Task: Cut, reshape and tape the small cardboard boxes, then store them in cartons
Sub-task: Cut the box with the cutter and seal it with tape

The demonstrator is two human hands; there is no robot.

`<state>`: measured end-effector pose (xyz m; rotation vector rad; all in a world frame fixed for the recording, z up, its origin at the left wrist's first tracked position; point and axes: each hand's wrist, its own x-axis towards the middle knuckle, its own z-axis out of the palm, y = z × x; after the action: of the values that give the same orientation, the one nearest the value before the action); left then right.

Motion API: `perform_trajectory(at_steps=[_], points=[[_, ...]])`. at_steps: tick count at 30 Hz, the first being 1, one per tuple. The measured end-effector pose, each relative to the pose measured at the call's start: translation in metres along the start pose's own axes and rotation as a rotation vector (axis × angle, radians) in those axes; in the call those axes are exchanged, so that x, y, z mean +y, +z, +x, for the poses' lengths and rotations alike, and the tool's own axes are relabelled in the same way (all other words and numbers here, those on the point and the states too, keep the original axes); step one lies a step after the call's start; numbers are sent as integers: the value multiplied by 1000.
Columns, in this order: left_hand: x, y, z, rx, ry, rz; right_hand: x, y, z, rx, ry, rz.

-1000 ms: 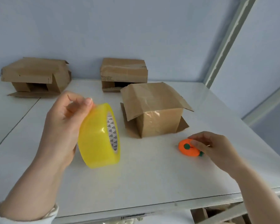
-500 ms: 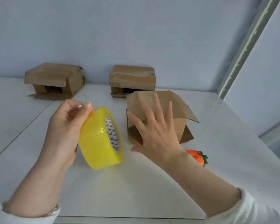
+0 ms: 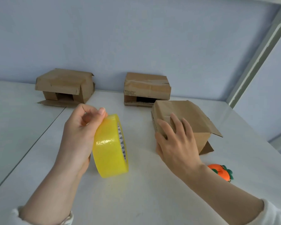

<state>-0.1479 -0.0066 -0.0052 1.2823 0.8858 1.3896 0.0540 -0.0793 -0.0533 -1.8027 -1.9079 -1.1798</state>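
Brown cardboard forms the near box (image 3: pixel 191 120), which sits on the white table (image 3: pixel 152 200) right of centre, its top flaps folded over and one flap projecting to the right. The right hand (image 3: pixel 177 143) rests against the box's near left side, palm on the cardboard and fingers (image 3: pixel 175 122) spread open over the top flap; nothing is enclosed in it. The left hand (image 3: pixel 81 133) holds a roll of yellow tape (image 3: pixel 110 145) upright on edge, left of the box and apart from it. The thumb and fingers close on the roll's upper rim, and the palm backs its left face. Whether the roll's lower edge touches the table cannot be determined.

An orange cutter with green trim (image 3: pixel 221 173) lies on the table near the right forearm, on the near side of the box. Two further cardboard boxes stand at the far edge against the pale blue wall: the far left box (image 3: pixel 63 85) with loose flaps open toward the viewer, and the far centre box (image 3: pixel 147 88) just behind the near box.
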Motion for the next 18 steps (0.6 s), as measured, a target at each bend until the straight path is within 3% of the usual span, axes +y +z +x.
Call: perform_trajectory(at_steps=[5,12,18], points=[[2,2,-2,1,-4,12,-3,-2,4,-99,-91,-44],[5,5,-4,-4,3,42,20,-16,16,-502,-402,-168],[5,6,-6,1,8,55,32,-13,9,-379,-431,-162]])
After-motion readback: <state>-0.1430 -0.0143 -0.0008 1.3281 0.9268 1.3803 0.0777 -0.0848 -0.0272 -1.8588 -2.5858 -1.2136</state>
